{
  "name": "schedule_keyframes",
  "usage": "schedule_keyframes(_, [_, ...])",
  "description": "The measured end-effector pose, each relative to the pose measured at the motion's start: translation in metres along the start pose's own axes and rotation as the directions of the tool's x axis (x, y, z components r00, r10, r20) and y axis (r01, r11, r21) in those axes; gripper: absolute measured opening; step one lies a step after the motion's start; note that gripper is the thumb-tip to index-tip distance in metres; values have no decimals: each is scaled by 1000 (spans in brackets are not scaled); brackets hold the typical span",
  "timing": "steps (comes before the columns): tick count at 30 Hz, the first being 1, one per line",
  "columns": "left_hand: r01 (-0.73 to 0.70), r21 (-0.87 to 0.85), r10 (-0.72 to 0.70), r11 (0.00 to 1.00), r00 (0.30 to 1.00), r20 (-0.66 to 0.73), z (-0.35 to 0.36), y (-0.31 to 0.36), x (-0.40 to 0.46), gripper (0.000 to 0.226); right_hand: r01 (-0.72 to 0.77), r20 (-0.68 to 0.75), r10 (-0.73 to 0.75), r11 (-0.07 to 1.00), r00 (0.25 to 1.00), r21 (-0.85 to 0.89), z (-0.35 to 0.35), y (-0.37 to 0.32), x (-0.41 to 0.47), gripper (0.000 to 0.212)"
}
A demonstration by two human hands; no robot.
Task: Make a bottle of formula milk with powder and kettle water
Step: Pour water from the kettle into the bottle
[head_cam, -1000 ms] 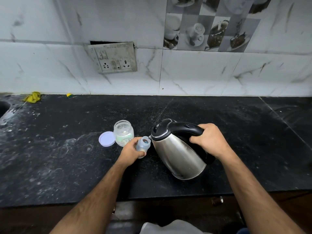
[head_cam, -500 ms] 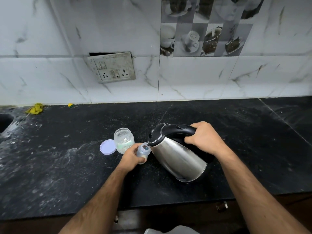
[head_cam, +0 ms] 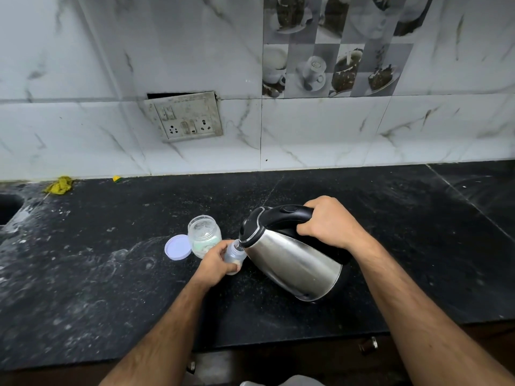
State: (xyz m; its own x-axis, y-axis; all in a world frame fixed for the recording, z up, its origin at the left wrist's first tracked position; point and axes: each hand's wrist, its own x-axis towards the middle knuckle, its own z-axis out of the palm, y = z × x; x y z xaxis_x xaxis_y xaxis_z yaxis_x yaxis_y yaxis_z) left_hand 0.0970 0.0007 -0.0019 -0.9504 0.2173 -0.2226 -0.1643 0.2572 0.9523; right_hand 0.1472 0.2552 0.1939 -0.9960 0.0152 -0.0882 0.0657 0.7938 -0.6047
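Observation:
My right hand [head_cam: 328, 222] grips the black handle of a steel kettle [head_cam: 292, 260], which is tipped to the left with its spout right over the mouth of a small clear baby bottle [head_cam: 234, 253]. My left hand [head_cam: 213, 261] holds that bottle upright on the black counter [head_cam: 111, 288]. Pale powder shows at the bottle's bottom. Just behind my left hand stands an open powder jar [head_cam: 204, 234] with its white lid [head_cam: 177, 247] lying flat to its left.
A wall socket panel [head_cam: 185, 117] hangs loose on the tiled wall. A yellow rag [head_cam: 60, 185] lies at the back left near a sink cut-out [head_cam: 8, 208]. The counter's front edge runs below my forearms.
The kettle has tipped further left and its spout has come down onto the bottle's mouth. My view has tilted upward, showing more wall.

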Motion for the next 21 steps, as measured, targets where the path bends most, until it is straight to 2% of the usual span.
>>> schedule_keyframes(21, [23, -60, -25, 998, 999, -34, -4, -3, -4, 64, -4, 8, 4, 1000, 1000, 16, 0, -4, 6, 10])
